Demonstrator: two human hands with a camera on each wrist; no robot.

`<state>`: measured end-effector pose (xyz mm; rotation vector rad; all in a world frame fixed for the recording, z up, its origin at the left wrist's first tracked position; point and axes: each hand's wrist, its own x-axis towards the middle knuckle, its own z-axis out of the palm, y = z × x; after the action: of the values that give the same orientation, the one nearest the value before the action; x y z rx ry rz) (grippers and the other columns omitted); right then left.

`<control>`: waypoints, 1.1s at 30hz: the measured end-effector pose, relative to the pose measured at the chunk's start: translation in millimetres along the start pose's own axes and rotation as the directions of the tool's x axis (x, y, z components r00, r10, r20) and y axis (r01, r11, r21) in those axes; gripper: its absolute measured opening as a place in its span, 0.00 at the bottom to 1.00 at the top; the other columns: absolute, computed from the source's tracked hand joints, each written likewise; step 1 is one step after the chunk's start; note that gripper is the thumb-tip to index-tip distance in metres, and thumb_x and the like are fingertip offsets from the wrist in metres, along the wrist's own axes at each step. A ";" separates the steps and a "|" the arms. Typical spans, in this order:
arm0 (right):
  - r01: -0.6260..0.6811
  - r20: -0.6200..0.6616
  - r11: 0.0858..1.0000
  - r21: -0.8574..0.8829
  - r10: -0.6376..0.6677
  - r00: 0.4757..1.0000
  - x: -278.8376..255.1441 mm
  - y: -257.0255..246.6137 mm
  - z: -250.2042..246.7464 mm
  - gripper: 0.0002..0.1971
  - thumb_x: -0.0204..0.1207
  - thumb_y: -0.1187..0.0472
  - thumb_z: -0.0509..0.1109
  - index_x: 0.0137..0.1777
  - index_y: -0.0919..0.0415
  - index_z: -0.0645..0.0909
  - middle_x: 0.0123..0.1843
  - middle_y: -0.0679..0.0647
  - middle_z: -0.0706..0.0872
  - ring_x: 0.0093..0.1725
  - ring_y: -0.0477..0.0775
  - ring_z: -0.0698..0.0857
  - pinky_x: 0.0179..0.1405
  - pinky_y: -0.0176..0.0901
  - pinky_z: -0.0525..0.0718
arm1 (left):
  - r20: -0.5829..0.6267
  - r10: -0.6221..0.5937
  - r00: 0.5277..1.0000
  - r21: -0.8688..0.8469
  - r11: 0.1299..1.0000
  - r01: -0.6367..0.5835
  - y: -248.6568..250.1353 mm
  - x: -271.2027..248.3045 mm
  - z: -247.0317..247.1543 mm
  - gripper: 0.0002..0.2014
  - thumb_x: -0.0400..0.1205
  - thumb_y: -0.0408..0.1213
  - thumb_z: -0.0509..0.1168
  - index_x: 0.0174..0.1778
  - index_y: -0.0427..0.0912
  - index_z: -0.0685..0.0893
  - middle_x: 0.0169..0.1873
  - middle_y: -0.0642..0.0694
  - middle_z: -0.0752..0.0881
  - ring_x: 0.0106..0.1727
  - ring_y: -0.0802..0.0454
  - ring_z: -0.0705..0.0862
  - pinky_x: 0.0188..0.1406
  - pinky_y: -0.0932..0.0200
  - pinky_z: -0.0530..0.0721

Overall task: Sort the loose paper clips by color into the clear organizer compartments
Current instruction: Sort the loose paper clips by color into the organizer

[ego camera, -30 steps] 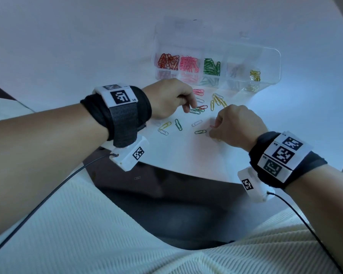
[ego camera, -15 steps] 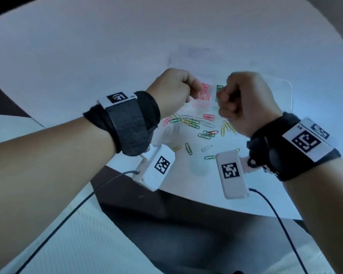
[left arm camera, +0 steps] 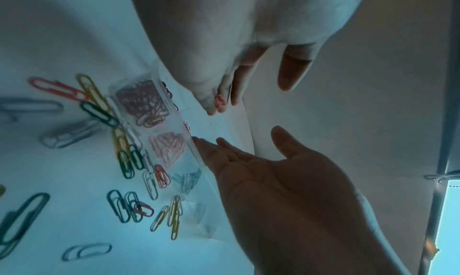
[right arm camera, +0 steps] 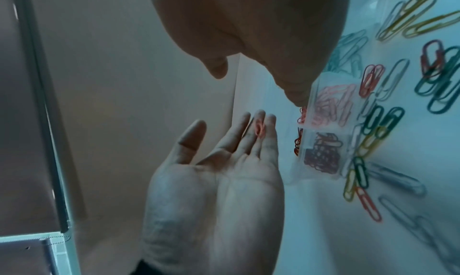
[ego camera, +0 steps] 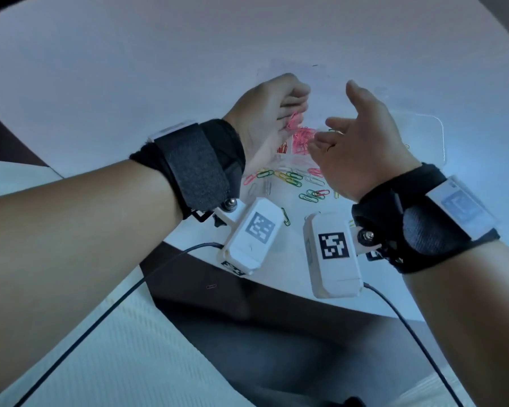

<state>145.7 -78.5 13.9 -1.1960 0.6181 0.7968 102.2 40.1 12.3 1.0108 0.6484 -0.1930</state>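
My left hand (ego camera: 288, 124) hovers over the clear organizer (ego camera: 435, 136), fingers straight and pointing down. A pink paper clip (right arm camera: 259, 128) sits between two of those fingers, above the compartment of pink clips (ego camera: 301, 139). Facing it, my right hand (ego camera: 329, 127) is spread, palm toward the left hand, and holds nothing. Red clips (left arm camera: 141, 100) fill the compartment beside the pink one. Loose clips (ego camera: 294, 179) in green, yellow, red, pink and white lie on the white table in front of the organizer. My hands hide much of the organizer.
The white table (ego camera: 130, 69) stretches wide behind and beside the organizer. Its near edge (ego camera: 276, 277) runs under my wrists, with a dark gap and my pale ribbed clothing (ego camera: 130, 362) below. Cables trail from both wrist cameras.
Both hands rose from the loose clips to above the organizer as fists. Now both have opened: the left fingers straightened over the pink compartment, and the right hand spread wide.
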 end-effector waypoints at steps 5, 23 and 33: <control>0.119 -0.016 0.993 0.019 -0.119 0.993 -10.9 0.7 -17.2 0.28 0.83 0.45 0.64 0.74 0.63 0.70 0.72 0.67 0.75 0.68 0.57 0.80 0.72 0.47 0.77 | 0.150 -0.115 0.982 0.120 0.988 0.097 -5.3 -3.5 1.8 0.26 0.84 0.44 0.57 0.77 0.39 0.68 0.81 0.42 0.64 0.82 0.51 0.61 0.80 0.54 0.59; 0.333 0.346 -0.097 -0.938 -0.254 0.903 -25.5 29.3 -96.5 0.05 0.71 0.56 0.79 0.46 0.51 0.91 0.40 0.48 0.90 0.41 0.48 0.86 0.37 0.31 0.80 | 0.421 -0.166 0.892 0.890 -0.113 -0.441 -56.0 -18.7 -15.8 0.07 0.77 0.37 0.70 0.49 0.48 0.87 0.40 0.54 0.83 0.41 0.56 0.78 0.40 0.61 0.73; 0.456 0.497 -0.203 -0.866 -0.266 0.826 -4.9 67.5 -101.5 0.10 0.71 0.61 0.77 0.52 0.55 0.86 0.41 0.49 0.88 0.42 0.55 0.86 0.45 0.46 0.84 | 0.382 -0.118 0.917 0.898 -0.188 -0.398 -67.4 -9.5 -27.7 0.11 0.78 0.36 0.68 0.54 0.47 0.89 0.48 0.49 0.87 0.50 0.49 0.82 0.46 0.60 0.75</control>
<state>87.3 -166.6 -47.2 -2.5611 -0.8077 0.7278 53.6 26.0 -41.0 2.6121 -0.2093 -0.7657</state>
